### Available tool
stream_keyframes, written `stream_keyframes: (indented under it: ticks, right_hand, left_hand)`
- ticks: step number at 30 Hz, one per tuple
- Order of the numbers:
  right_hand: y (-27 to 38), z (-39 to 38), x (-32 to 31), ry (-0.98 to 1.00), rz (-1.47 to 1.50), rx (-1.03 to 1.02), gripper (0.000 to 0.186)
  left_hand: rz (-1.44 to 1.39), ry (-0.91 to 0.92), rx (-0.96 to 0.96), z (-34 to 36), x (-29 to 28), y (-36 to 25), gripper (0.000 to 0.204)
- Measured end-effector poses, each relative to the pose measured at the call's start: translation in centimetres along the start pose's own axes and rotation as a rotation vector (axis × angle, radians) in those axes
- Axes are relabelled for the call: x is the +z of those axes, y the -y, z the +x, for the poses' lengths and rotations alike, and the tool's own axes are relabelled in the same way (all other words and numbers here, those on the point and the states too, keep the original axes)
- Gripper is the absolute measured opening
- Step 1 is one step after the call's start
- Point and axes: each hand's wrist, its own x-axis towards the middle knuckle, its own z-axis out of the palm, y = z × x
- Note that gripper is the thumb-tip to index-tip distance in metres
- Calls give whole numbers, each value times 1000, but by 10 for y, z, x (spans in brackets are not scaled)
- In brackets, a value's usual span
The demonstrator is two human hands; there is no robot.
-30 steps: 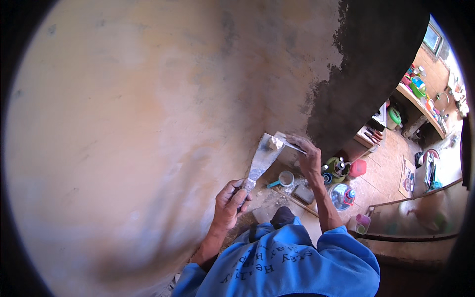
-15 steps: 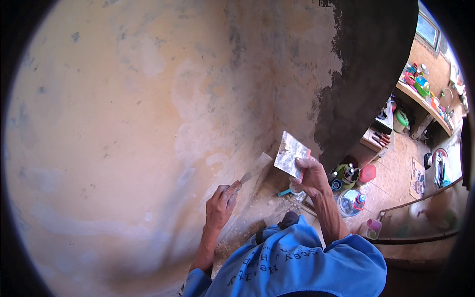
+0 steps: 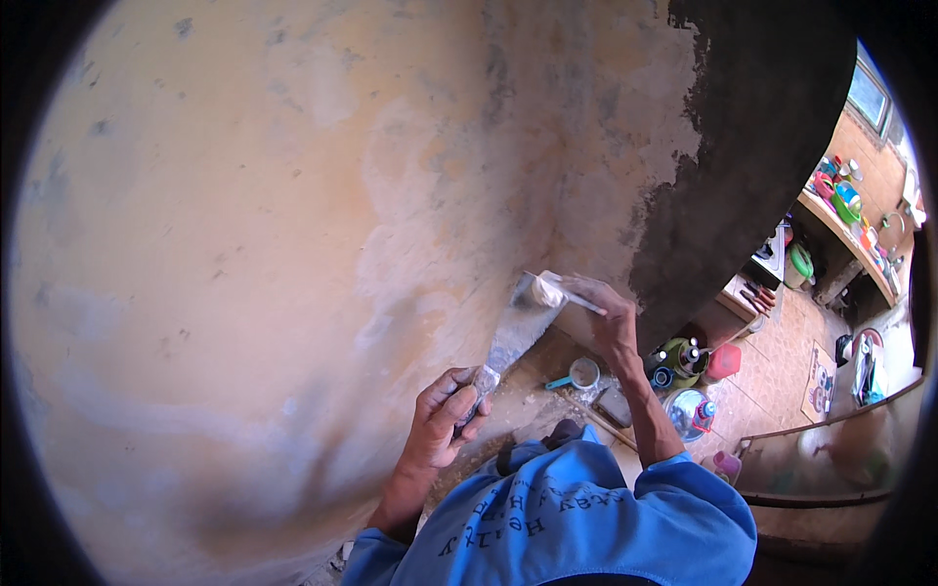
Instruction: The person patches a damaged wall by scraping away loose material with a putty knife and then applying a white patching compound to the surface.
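Note:
My left hand [image 3: 438, 418] is closed round the handle of a putty knife [image 3: 515, 330], its wide blade turned face up and pointing away from me. A lump of whitish putty [image 3: 546, 290] sits near the blade's far end. My right hand [image 3: 608, 314] grips a thin flat scraper plate [image 3: 583, 299], now seen nearly edge-on. The plate's edge meets the putty on the blade. Both tools are in front of the corner of a patchy cream wall [image 3: 244, 283]; I cannot tell whether either touches it.
Below the tools, a small cup with a blue handle [image 3: 583, 373] and a grey block [image 3: 614, 406] rest on the dusty floor. To the right stand bottles [image 3: 684, 359], a red container [image 3: 722, 360] and a clear water jug [image 3: 688, 414]. Dark paint [image 3: 757, 117] covers the wall's right part.
My left hand has turned the putty knife so its broad face shows. My right hand has swung the plate from face-on to edge-on and brought it against the blade. The view has shifted slightly.

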Motion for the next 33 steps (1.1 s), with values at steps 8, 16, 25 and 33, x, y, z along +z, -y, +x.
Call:
stream_keyframes:
  ticks: [8,16,25,33]
  right_hand:
    - [80,4,-31,-32,-138,-261,28]
    - [101,-1,-19,150,-520,-389,51]
    - [41,-22,-17,68,843,633,23]
    - [44,54,-26,-136,1312,571,43]
  left_hand:
    - [93,-125,95,6,1,4,33]
    - [263,-167,174,4,6,9,32]
    - [215,-369,348,1,-7,12,29]
    - [177,-499,381,-17,-32,47,24]
